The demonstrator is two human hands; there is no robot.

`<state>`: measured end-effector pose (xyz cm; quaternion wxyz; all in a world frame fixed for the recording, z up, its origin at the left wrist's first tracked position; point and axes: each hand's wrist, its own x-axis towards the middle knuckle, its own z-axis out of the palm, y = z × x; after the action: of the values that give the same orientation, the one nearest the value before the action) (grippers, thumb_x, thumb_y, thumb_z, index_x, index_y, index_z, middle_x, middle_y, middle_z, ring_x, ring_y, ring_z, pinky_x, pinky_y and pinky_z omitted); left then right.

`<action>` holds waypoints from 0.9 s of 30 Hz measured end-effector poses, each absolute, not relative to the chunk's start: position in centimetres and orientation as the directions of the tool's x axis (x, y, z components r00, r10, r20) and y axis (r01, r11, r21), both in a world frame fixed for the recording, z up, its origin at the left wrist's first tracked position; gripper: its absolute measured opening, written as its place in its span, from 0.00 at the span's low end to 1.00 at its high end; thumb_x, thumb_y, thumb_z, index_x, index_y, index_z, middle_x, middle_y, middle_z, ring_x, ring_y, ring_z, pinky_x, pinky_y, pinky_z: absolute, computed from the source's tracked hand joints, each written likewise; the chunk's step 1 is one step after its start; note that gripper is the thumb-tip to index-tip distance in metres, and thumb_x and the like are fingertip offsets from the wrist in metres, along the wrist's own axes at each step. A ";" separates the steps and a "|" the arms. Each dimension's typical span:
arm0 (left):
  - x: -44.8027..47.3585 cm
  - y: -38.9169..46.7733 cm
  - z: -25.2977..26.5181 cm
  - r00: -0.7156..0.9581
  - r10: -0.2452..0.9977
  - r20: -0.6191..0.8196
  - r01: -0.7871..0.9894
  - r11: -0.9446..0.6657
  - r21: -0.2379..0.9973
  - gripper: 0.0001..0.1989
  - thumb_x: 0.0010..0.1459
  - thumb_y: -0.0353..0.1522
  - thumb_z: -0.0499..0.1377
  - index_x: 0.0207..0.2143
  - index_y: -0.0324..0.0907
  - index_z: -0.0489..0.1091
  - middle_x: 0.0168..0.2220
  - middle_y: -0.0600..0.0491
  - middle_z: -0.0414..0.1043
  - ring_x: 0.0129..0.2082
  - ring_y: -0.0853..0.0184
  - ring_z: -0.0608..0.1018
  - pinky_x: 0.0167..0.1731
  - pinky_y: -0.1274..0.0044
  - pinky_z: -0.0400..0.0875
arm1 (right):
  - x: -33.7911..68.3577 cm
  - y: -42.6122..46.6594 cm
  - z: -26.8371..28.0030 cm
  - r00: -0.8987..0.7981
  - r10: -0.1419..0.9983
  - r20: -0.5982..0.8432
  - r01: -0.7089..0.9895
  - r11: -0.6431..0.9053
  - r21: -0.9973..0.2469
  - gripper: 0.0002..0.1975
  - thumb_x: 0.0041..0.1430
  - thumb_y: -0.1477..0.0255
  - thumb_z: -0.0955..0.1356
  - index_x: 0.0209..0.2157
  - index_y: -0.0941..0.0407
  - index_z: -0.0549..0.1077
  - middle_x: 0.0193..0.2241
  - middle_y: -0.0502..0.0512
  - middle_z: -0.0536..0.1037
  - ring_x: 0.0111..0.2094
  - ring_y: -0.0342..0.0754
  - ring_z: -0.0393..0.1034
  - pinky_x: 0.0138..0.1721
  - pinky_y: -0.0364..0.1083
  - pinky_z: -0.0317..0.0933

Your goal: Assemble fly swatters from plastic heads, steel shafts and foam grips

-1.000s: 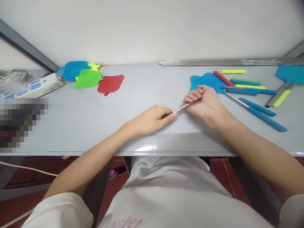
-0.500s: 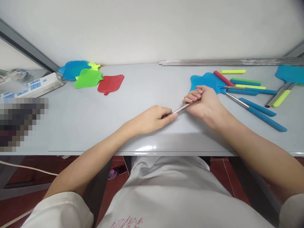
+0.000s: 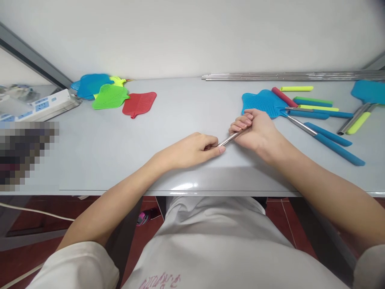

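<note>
My left hand (image 3: 200, 149) is closed round the lower end of a thin metal tube (image 3: 228, 139), thumb along it. Farther up the same tube, my right hand (image 3: 255, 130) wraps its fingers round it, palm turned upward. The tube slants up to the right, and its ends are hidden in the hands. Just behind my right hand lies a blue fly swatter (image 3: 261, 102), its metal rod running to a blue handle sleeve (image 3: 339, 149).
Loose swatter heads, including a green one (image 3: 111, 96) and a red one (image 3: 139, 103), lie at the left. Coloured handle sleeves, such as a red sleeve (image 3: 284, 97), lie at the right. Long metal rods (image 3: 288, 76) line the wall. A power strip (image 3: 45, 105) sits far left.
Both hands keep their hold on the metal tube, with only a very slight shift. The whole view has moved a little; the things on the table lie as before.
</note>
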<state>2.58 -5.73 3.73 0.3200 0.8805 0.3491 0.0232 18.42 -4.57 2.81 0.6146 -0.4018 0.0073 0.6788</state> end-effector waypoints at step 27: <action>2.4 -5.5 3.8 0.736 0.635 -0.235 0.634 -0.525 0.568 0.20 0.56 0.45 0.42 0.23 0.41 0.60 0.18 0.59 0.55 0.17 0.75 0.58 0.18 0.80 0.50 | 17.2 -5.4 2.6 -0.041 0.790 -0.612 -0.809 -0.386 -0.444 0.14 0.49 0.77 0.57 0.18 0.56 0.43 0.09 0.42 0.44 0.11 0.36 0.39 0.12 0.38 0.42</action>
<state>2.36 -5.52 3.81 0.3251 0.8732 0.3631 0.0008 17.19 -5.41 2.58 0.5539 -0.4155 0.0115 0.7214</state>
